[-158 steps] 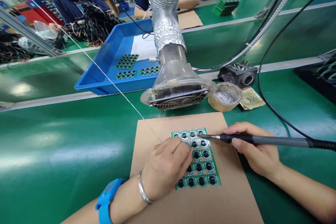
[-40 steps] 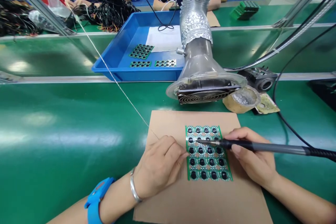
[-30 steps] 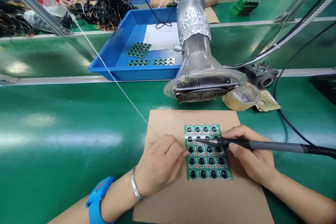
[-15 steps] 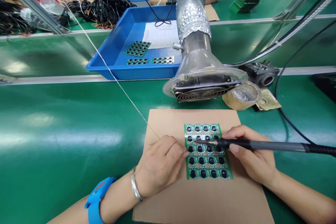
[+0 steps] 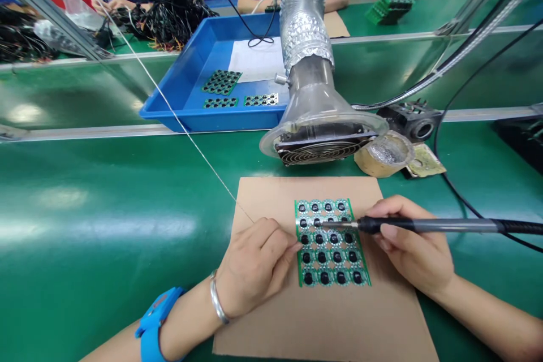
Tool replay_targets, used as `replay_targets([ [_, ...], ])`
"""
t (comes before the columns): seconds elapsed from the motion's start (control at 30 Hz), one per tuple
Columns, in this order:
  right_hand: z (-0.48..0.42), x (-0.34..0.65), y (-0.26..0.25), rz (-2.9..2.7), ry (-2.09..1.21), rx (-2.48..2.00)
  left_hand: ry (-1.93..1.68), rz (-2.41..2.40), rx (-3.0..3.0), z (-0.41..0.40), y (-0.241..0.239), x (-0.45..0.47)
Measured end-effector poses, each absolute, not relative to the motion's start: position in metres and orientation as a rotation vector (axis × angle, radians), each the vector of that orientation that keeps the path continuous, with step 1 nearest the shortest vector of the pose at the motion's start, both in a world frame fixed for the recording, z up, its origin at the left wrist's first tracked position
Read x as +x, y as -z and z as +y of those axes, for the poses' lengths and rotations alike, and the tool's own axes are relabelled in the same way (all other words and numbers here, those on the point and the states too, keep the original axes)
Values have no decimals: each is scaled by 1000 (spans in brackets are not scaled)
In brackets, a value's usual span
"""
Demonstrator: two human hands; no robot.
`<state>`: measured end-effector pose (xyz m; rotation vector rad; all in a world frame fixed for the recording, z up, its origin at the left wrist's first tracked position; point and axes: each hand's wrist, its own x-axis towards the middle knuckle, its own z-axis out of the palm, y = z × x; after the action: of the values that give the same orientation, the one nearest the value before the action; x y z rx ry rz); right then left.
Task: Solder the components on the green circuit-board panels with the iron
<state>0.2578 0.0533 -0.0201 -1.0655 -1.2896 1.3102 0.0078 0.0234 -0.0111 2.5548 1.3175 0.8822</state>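
Note:
My right hand (image 5: 411, 240) grips a soldering iron (image 5: 432, 225) like a pen, its tip pointing left over the second row of a green circuit board panel (image 5: 330, 249). Rows of round black parts cover the panel, which lies flat on a cardboard sheet (image 5: 322, 322). Whether the tip touches the board I cannot tell. My left hand (image 5: 261, 263) is closed in a pinch at the panel's left edge, on a thin solder wire (image 5: 186, 133) that runs down from the upper left. The wire's end is hidden by the fingers.
A fume extractor hood (image 5: 326, 124) hangs behind the panel. Right of it stand a round tub (image 5: 384, 155), a yellowish sponge (image 5: 426, 161) and an iron holder (image 5: 413, 119). A blue tray (image 5: 212, 121) holds more panels. Co-workers sit across the bench near bundled black cables (image 5: 169, 14).
The iron's tip has shifted a little right along the panel, from the first column toward the second. My left hand stays by the panel's left edge. The whole view has shifted slightly.

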Motion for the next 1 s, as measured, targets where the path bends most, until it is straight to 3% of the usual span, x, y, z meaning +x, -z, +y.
replay_targets([
  [0.13, 55, 267, 15, -1244, -1372, -1123, -876, 1289, 2526, 23, 2, 18],
  [0.63, 54, 273, 25, -1621, -996, -1137, -829, 1292, 2648, 31, 18, 35],
  [1.0, 53, 273, 26, -1648, -982, -1162, -814, 1275, 2674, 36, 21, 38],
])
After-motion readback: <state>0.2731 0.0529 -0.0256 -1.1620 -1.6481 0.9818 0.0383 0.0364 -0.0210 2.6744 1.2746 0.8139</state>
